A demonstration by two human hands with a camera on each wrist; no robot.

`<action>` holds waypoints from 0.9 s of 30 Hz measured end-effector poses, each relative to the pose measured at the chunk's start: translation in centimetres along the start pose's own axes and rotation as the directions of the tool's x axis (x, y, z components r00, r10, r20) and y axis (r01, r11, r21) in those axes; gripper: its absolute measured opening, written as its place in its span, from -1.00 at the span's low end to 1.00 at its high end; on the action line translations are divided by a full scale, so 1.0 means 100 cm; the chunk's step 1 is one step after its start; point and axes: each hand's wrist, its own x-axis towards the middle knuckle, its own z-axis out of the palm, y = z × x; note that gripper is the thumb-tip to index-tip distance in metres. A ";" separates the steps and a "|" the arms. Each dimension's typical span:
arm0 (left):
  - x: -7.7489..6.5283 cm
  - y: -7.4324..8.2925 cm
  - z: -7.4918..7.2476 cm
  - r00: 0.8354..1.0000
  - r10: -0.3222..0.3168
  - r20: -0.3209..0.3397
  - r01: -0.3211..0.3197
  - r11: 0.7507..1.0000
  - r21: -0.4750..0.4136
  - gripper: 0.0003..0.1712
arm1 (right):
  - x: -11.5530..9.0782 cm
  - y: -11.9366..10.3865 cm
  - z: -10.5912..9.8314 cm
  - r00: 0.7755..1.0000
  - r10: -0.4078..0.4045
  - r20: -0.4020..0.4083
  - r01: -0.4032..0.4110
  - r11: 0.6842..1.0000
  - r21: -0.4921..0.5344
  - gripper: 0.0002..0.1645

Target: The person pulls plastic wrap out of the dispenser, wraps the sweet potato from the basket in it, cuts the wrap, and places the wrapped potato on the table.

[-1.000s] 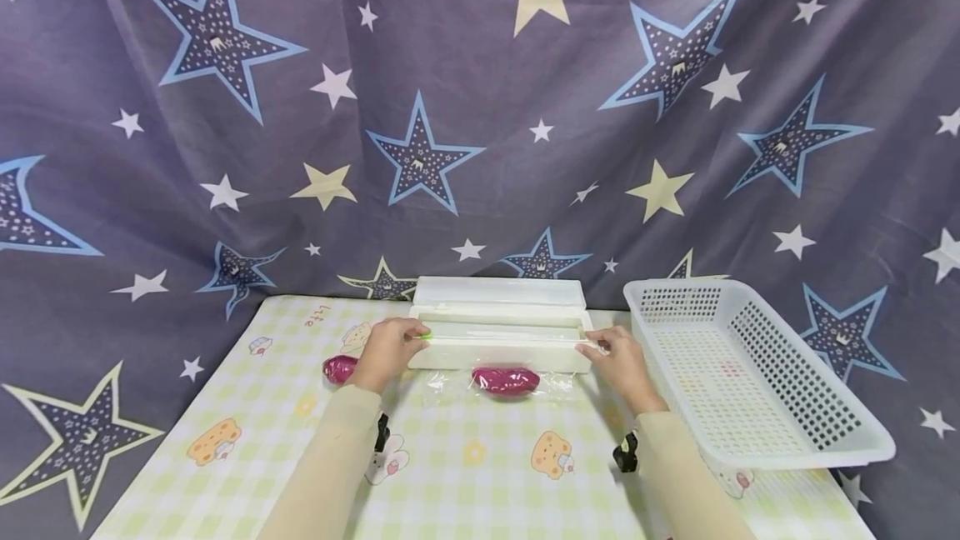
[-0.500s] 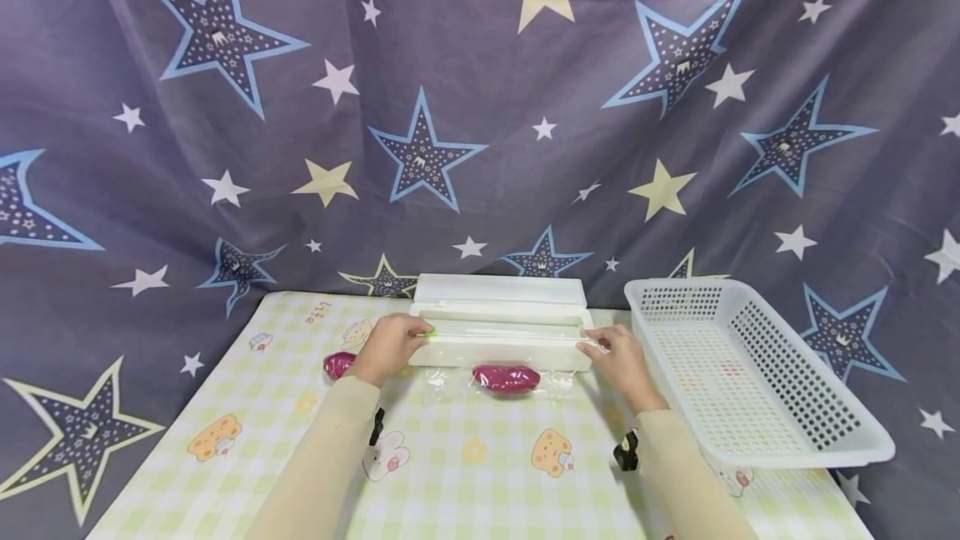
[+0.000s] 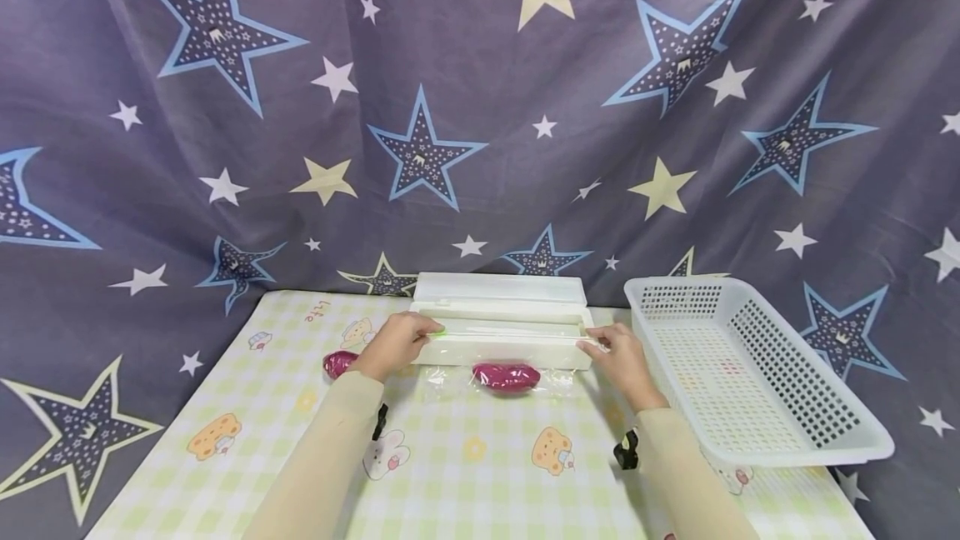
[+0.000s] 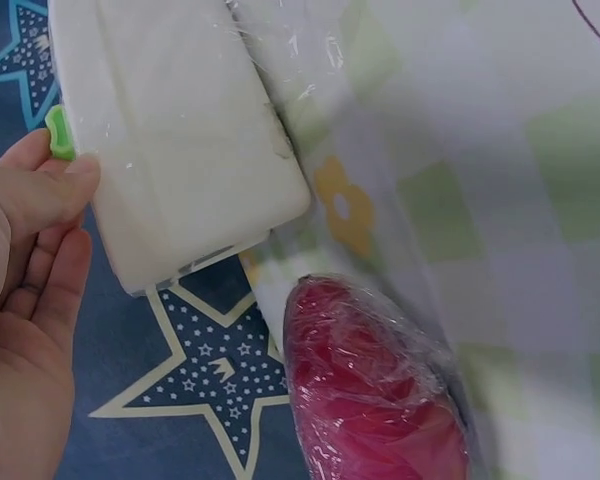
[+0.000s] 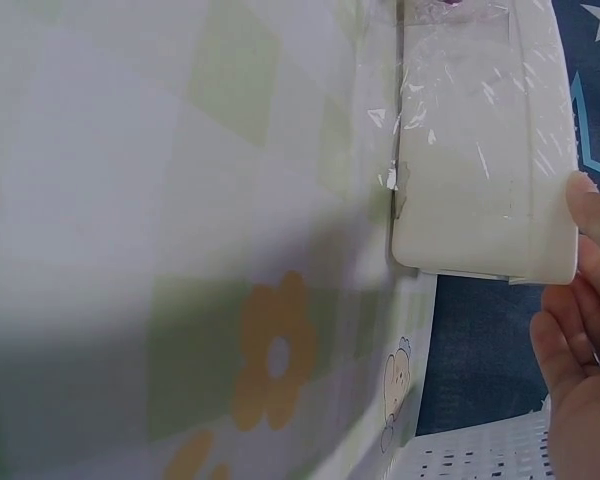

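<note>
A long white cling film dispenser (image 3: 495, 352) stands at the back of the table, lid raised. My left hand (image 3: 396, 344) pinches the small green slide cutter (image 4: 59, 133) near the left end of its front edge. At the opposite end, my right hand (image 3: 621, 361) grips the dispenser's corner, thumb on the edge in the right wrist view. Clear film hangs over the dispenser's front (image 5: 470, 150). In front lies a magenta sweet-potato-shaped piece (image 3: 506, 377) under film. A second such piece (image 4: 365, 390), wrapped in film, lies beside my left wrist, partly hidden in the head view.
A white perforated plastic basket (image 3: 780, 390) stands at the right, close to my right forearm. The checked tablecloth (image 3: 480, 490) covers the table, and a star-patterned curtain (image 3: 480, 65) hangs right behind it.
My left hand has slid slightly to the right along the dispenser's front edge, with the green slide cutter in its fingers. The right hand and the magenta pieces have stayed in place.
</note>
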 end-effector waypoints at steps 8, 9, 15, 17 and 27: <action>0.002 0.006 -0.001 0.998 -0.024 0.059 0.025 1.000 -0.018 -0.51 | 0.000 0.001 0.001 1.000 0.012 0.004 -0.012 1.000 0.014 -0.57; 0.002 0.007 -0.001 0.997 -0.042 0.063 0.044 0.999 -0.029 -0.51 | 0.000 0.001 0.001 1.000 0.011 0.005 -0.011 1.000 0.016 -0.57; 0.003 0.012 0.001 0.994 -0.107 0.023 0.108 0.992 -0.059 -0.64 | 0.001 0.002 0.001 1.000 0.015 0.003 -0.015 1.000 0.020 -0.57; 0.004 0.015 0.003 0.993 -0.120 -0.011 0.119 0.991 -0.065 -0.68 | 0.001 0.003 0.001 1.000 0.015 -0.001 -0.015 1.000 0.021 -0.56; 0.010 0.018 0.013 0.982 -0.179 -0.068 0.175 0.983 -0.063 -0.81 | 0.000 0.003 0.002 1.000 0.009 -0.001 -0.009 1.000 0.016 -0.56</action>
